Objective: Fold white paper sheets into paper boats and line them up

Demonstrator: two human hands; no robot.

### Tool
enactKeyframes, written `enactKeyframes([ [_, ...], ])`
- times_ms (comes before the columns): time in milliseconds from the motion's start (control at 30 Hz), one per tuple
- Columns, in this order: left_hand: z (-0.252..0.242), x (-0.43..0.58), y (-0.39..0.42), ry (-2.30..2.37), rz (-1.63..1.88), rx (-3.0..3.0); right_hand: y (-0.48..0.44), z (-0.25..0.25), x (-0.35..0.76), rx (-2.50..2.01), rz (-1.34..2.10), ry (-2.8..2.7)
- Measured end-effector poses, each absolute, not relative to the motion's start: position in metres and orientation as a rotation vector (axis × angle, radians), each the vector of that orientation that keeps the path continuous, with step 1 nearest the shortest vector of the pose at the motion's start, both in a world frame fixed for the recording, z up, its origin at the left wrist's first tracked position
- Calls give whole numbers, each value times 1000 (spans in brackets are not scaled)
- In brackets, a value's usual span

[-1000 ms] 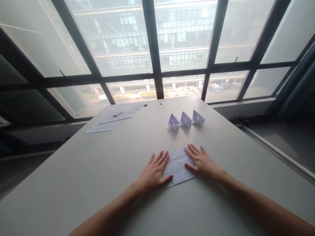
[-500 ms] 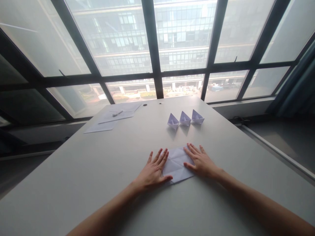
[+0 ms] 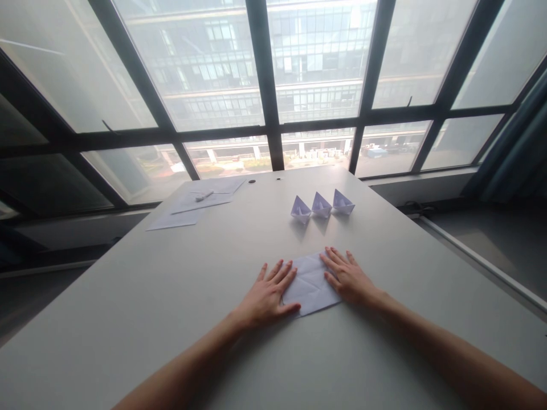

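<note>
A creased, folded sheet of white paper lies flat on the white table in front of me. My left hand rests on its left side, fingers spread and pointing away from me, thumb along the near edge. On the right side of the paper lies my right hand, also flat with its fingers apart. Both palms hide the sheet's side edges. Beyond the hands, three folded paper boats stand upright in a slanting row.
Several loose white sheets overlap at the far left of the table, with a small pale object on top, its kind unclear. A round hole is near the far edge. Large windows rise behind the table.
My right thumb has shifted slightly outward and the left fingers a little to the right on the paper. The boats and loose sheets stay where they were.
</note>
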State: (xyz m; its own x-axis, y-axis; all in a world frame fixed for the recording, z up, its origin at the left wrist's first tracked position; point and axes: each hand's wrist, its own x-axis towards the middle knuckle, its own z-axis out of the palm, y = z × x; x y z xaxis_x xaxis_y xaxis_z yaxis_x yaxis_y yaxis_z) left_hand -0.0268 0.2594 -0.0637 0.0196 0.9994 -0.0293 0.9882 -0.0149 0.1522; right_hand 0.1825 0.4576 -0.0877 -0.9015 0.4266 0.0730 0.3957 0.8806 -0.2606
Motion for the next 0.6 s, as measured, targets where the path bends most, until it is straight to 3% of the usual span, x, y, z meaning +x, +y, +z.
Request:
enactKeyframes([
  [600,-44,-17,258,1878,330,2406,451,-79,187,-514,410,-2932],
])
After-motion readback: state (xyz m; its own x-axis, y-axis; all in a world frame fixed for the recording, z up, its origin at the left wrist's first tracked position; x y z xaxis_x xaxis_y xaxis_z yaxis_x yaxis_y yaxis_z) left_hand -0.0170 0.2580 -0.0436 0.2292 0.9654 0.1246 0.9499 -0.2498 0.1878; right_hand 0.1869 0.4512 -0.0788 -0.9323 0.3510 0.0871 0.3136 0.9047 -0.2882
